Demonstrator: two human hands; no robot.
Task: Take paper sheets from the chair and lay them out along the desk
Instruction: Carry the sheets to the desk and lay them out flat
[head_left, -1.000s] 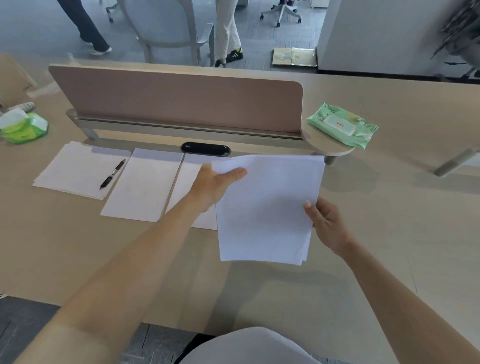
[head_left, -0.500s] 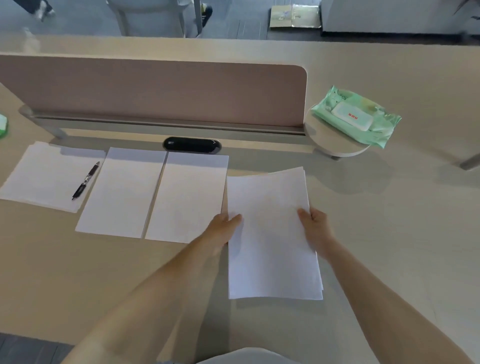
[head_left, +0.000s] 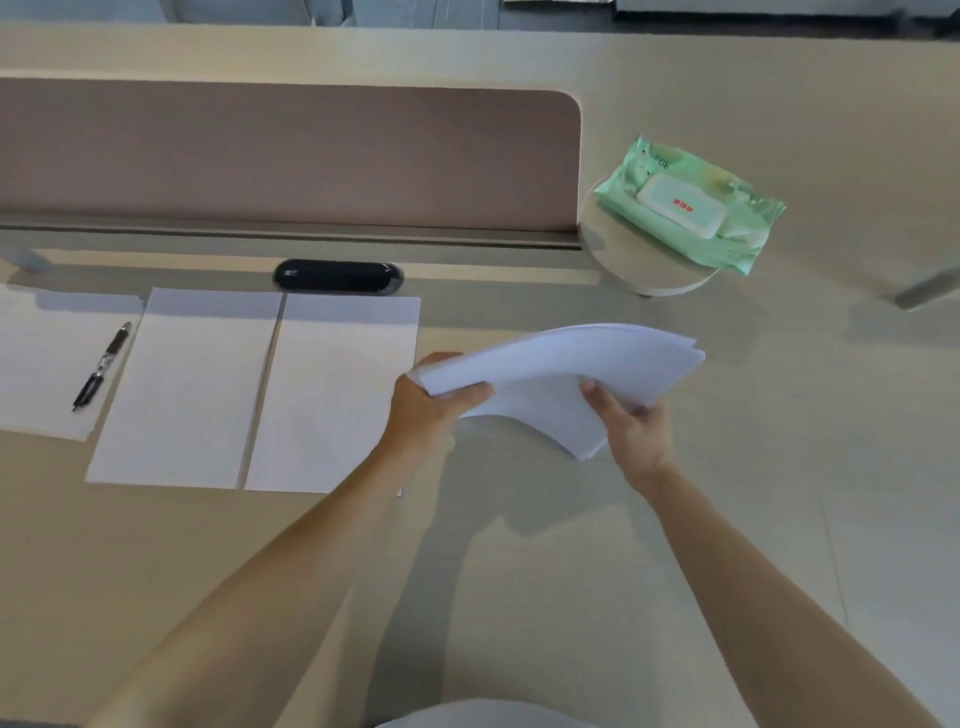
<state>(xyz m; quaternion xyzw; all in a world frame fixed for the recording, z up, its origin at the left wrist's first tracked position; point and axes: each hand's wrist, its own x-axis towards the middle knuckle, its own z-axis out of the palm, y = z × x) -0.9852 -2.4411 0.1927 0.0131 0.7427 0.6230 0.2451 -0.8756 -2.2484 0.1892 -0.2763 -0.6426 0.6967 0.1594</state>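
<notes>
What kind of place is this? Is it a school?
Probably an office: a long desk with a divider panel along it, paper sheets laid in a row, and a pen.

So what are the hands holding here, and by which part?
Both hold one stack of paper sheets: left hand grips its left corner, right hand its near right edge.

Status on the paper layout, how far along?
Done: three sheets lie side by side on the desk, the leftmost with a pen on it. In hand: the left hand and right hand grip a stack, bowed and lifted just right of that row. Left: the stack is not yet laid out; bare desk runs on to the right.
</notes>
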